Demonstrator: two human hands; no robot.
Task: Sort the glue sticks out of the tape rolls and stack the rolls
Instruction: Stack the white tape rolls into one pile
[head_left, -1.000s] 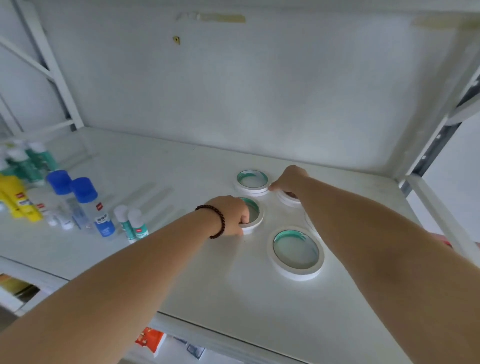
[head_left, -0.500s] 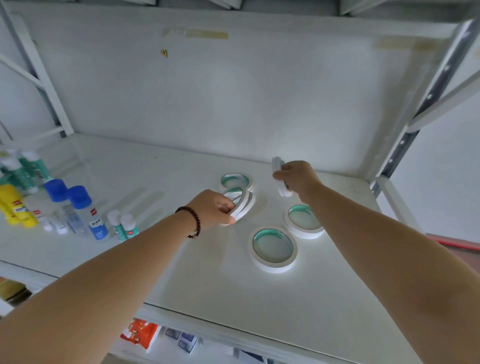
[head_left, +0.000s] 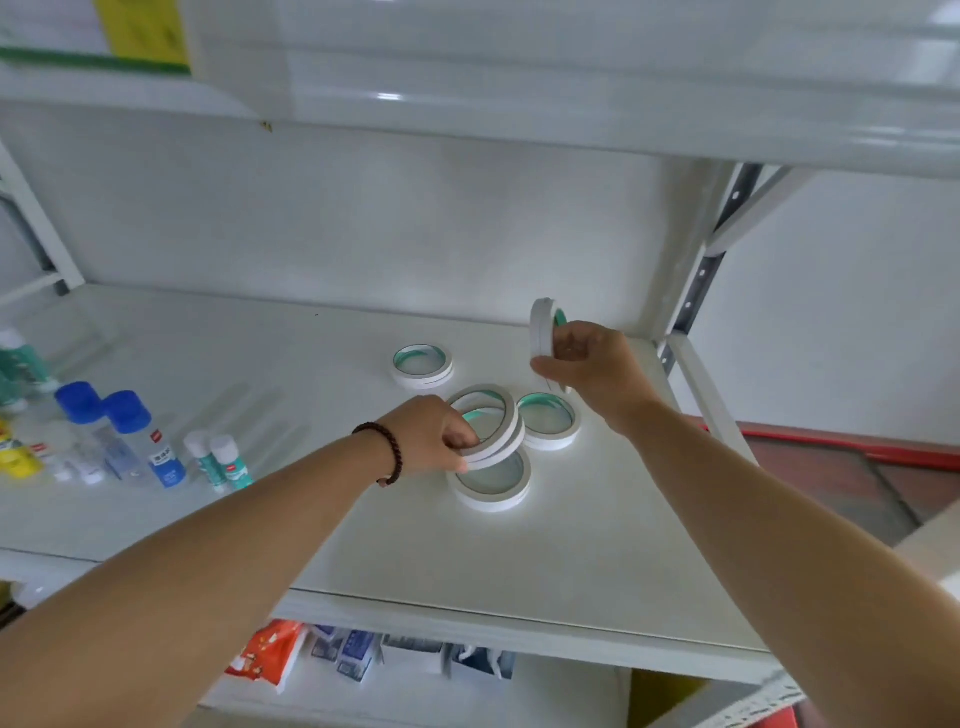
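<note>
Stacking underway: left hand (head_left: 434, 434) grasps tilted rolls (head_left: 488, 422) above a flat roll (head_left: 493, 486), right hand (head_left: 587, 364) grips an upright roll (head_left: 541, 327); next, lower them squarely

Bright, even daylight floods in, soft shadows pooling under the tape rolls (head_left: 492, 470). Glare streaks the upper shelf (head_left: 571, 98) edge. Motion blur smears the bottles (head_left: 122, 439) at left and the packets (head_left: 322, 657) below; wide-angle bend bows the frame upright (head_left: 698, 280).
</note>
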